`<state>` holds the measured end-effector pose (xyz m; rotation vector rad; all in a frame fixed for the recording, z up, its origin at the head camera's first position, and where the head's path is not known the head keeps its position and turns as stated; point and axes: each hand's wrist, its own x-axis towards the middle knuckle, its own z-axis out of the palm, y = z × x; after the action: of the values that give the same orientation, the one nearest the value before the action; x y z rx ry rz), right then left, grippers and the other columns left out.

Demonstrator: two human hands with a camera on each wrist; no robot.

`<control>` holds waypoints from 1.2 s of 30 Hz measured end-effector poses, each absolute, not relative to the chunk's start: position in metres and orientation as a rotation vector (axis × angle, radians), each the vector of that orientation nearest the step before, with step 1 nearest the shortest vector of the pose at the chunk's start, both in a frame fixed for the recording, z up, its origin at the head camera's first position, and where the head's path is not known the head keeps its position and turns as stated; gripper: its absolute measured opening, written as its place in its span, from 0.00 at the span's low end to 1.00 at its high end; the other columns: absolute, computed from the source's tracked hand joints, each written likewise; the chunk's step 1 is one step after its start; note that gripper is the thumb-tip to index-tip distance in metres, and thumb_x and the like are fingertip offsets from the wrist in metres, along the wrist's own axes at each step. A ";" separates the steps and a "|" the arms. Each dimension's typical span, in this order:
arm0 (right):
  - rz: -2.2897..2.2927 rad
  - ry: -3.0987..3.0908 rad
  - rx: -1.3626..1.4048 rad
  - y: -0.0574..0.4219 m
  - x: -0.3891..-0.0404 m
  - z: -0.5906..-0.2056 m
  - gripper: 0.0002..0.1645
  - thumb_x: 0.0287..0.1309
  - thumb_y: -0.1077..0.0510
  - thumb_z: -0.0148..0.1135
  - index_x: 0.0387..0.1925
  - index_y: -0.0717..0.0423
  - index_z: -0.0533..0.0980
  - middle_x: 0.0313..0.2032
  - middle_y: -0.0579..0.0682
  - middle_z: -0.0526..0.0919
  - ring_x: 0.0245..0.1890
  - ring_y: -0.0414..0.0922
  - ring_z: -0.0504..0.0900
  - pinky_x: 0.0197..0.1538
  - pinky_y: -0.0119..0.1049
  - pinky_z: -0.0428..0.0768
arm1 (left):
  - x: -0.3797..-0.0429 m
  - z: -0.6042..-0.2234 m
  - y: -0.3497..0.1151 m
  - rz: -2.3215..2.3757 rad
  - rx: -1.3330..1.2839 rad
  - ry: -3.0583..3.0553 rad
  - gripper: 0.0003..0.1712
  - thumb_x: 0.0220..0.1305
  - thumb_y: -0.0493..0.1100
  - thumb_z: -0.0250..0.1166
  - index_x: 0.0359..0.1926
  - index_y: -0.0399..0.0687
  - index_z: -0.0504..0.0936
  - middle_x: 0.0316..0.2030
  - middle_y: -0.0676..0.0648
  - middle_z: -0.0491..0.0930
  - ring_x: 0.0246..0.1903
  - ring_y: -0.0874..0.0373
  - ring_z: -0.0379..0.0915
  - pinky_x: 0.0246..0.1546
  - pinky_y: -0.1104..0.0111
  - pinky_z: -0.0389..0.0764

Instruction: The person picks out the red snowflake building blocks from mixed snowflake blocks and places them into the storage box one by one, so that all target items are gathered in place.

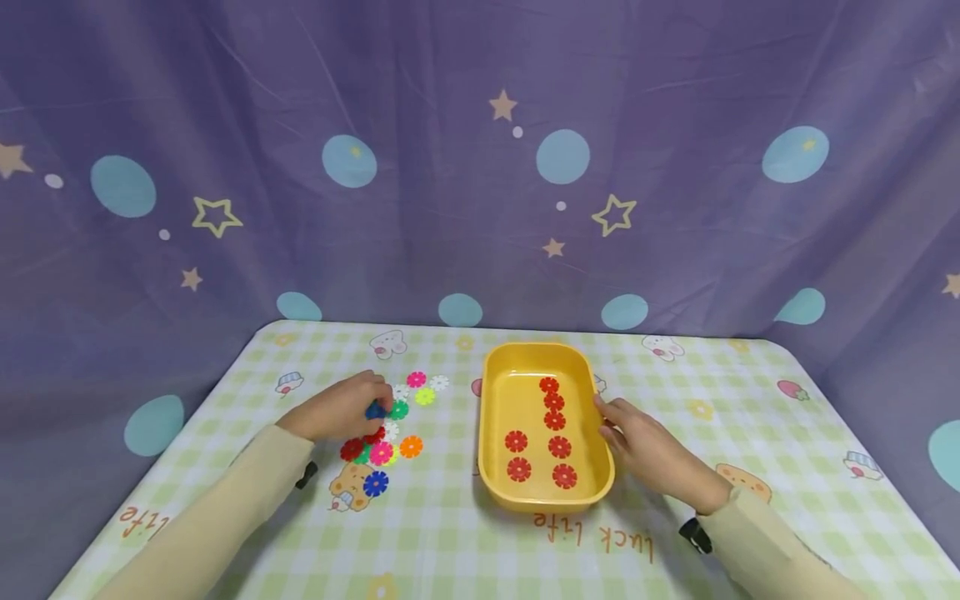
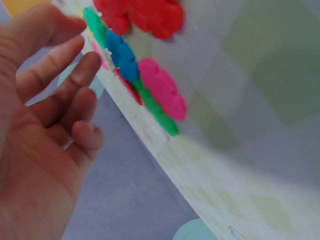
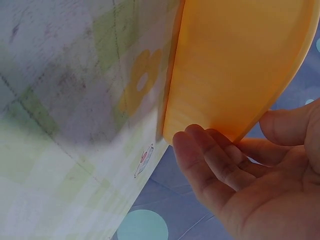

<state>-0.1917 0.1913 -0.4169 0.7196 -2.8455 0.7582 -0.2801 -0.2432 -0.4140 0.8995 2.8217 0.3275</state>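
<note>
My left hand (image 1: 345,407) hovers over a loose cluster of plastic snowflake discs on the left of the table. Its fingers are loosely bent, and the left wrist view shows nothing between them. Near its fingertips lie a blue disc (image 1: 375,410), a green disc (image 1: 399,409) and a red disc (image 2: 157,17). A yellow tray (image 1: 498,400) stands right of centre with several red discs (image 1: 559,447) flat inside. My right hand (image 1: 654,448) grips the tray's right wall, thumb at the rim and fingers against the outside.
Around the cluster lie an orange disc (image 1: 411,447), a pink disc (image 1: 382,452), a dark blue disc (image 1: 376,483) and a yellow disc (image 1: 425,396). A green checked cloth (image 1: 450,550) covers the table. Behind it hangs a purple curtain (image 1: 450,233).
</note>
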 end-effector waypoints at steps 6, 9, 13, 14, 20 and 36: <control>0.762 -2.843 0.728 0.192 -0.192 -0.417 0.27 0.64 0.67 0.55 0.63 0.72 0.63 0.45 0.54 0.77 0.37 0.39 0.74 0.41 0.37 0.77 | -0.274 -0.407 -0.248 0.396 0.901 2.722 0.13 0.53 0.36 0.70 0.39 0.55 0.81 0.36 0.54 0.73 0.38 0.54 0.66 0.37 0.66 0.75; 0.761 -2.838 0.731 0.191 -0.192 -0.416 0.27 0.64 0.67 0.55 0.62 0.73 0.64 0.44 0.54 0.76 0.36 0.39 0.74 0.40 0.36 0.77 | -0.272 -0.405 -0.251 0.396 0.850 2.683 0.15 0.51 0.36 0.72 0.39 0.56 0.82 0.34 0.55 0.73 0.36 0.55 0.67 0.35 0.66 0.74; 0.767 -2.841 0.716 0.191 -0.192 -0.416 0.27 0.64 0.67 0.55 0.62 0.73 0.64 0.44 0.53 0.76 0.38 0.39 0.74 0.42 0.37 0.77 | -0.272 -0.406 -0.249 0.379 0.827 2.669 0.14 0.49 0.35 0.74 0.35 0.55 0.81 0.31 0.55 0.73 0.33 0.56 0.68 0.34 0.66 0.74; 0.768 -2.842 0.713 0.191 -0.191 -0.416 0.27 0.64 0.67 0.55 0.62 0.73 0.64 0.44 0.53 0.76 0.38 0.39 0.74 0.42 0.37 0.77 | -0.272 -0.407 -0.248 0.384 0.815 2.666 0.14 0.49 0.35 0.73 0.34 0.54 0.80 0.30 0.55 0.73 0.32 0.56 0.67 0.32 0.66 0.74; 0.775 -2.842 0.711 0.190 -0.190 -0.417 0.27 0.64 0.67 0.55 0.62 0.73 0.64 0.45 0.55 0.76 0.38 0.40 0.75 0.43 0.38 0.77 | -0.267 -0.411 -0.248 0.452 0.816 2.626 0.15 0.50 0.31 0.69 0.32 0.52 0.73 0.27 0.52 0.73 0.23 0.59 0.69 0.23 0.68 0.73; 0.783 -2.840 0.713 0.192 -0.191 -0.418 0.27 0.64 0.66 0.55 0.63 0.72 0.63 0.45 0.54 0.76 0.35 0.39 0.72 0.38 0.35 0.76 | -0.262 -0.407 -0.254 0.395 1.008 2.588 0.16 0.53 0.32 0.68 0.41 0.55 0.82 0.34 0.56 0.74 0.30 0.58 0.68 0.30 0.69 0.73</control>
<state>-0.1910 0.1921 -0.4185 0.7133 -2.8405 0.7834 -0.2618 -0.2544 -0.4072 1.0084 2.5875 0.3945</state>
